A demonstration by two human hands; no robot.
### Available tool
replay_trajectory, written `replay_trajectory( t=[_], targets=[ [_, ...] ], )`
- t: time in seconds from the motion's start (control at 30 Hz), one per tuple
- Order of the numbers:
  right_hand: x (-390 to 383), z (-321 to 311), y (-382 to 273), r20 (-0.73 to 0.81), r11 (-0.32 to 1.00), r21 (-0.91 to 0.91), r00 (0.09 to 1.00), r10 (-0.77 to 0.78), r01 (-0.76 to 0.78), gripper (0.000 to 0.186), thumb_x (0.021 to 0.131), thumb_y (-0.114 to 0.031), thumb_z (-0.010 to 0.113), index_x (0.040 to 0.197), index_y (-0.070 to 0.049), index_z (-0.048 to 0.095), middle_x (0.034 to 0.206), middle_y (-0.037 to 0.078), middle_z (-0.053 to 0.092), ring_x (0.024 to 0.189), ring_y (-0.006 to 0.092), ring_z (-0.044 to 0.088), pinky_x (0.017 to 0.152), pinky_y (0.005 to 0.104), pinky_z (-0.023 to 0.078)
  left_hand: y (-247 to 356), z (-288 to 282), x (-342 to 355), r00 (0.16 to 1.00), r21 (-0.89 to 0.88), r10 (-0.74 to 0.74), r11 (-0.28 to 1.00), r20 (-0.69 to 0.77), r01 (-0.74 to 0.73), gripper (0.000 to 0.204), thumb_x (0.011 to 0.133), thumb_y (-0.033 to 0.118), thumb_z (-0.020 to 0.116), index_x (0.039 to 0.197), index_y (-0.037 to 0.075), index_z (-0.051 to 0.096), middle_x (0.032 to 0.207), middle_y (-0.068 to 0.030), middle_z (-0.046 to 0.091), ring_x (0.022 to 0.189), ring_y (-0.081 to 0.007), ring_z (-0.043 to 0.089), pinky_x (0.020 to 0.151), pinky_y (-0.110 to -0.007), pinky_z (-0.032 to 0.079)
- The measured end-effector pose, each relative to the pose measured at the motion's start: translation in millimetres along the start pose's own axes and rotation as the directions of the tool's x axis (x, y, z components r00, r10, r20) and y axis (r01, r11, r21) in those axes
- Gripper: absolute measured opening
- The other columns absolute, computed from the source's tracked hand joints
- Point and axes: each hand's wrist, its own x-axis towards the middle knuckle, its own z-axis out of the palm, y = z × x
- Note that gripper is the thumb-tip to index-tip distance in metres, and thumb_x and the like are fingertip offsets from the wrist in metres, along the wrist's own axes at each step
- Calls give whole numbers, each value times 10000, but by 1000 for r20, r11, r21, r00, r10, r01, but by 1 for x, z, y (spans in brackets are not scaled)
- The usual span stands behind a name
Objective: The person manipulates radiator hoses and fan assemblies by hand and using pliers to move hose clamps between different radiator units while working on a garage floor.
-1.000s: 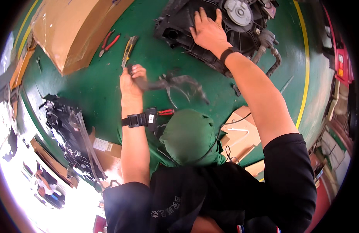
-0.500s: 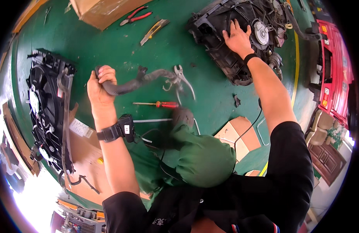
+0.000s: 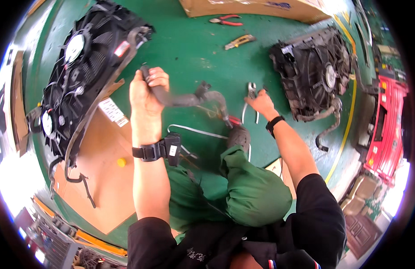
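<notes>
In the head view my left hand is closed round one end of a grey-black bent rubber hose, lifted above the green floor. My right hand has curled fingers beside silver pliers; I cannot make out what is in them. A red-handled tool lies partly hidden by the hose, near a shoe. A long black fan unit stands at the left, a second fan unit at the right.
A yellow utility knife, red-handled cutters and a large cardboard box are at the top. A flat cardboard sheet and thin pale tubes lie nearer. A red bumper stands beyond the yellow line.
My right hand has left the right fan unit and moved down and left to beside the pliers. My left hand still grips the hose. The view has shifted.
</notes>
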Motion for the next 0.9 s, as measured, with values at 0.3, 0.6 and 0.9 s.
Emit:
replay_trajectory(
  t=[0.3,0.6,0.9],
  targets=[
    [34,48,9,-53,991,-133,998,-28,20,557,745,-214,660,1250,17,627,1281,274,639,1145,405,645,991,432,526,16,4,-33,982,45,187,981,6,-187,469,1067,465,437,871,40,430,775,-33,454,616,-114,472,465,-225,425],
    [35,25,-63,17,872,355,930,-367,338,210,754,-35,635,947,45,653,712,90,647,557,169,628,526,329,514,14,10,-47,936,62,342,939,-77,-338,527,1074,562,335,900,72,425,762,-47,485,601,-120,471,467,-232,422],
    [-133,-193,-265,195,729,308,710,-677,611,230,786,-26,616,975,-19,747,777,-5,662,718,65,582,672,249,479,18,20,-142,916,-424,401,827,-17,-369,604,1048,612,365,880,37,443,740,-45,470,570,-129,458,446,-226,412]
  ],
)
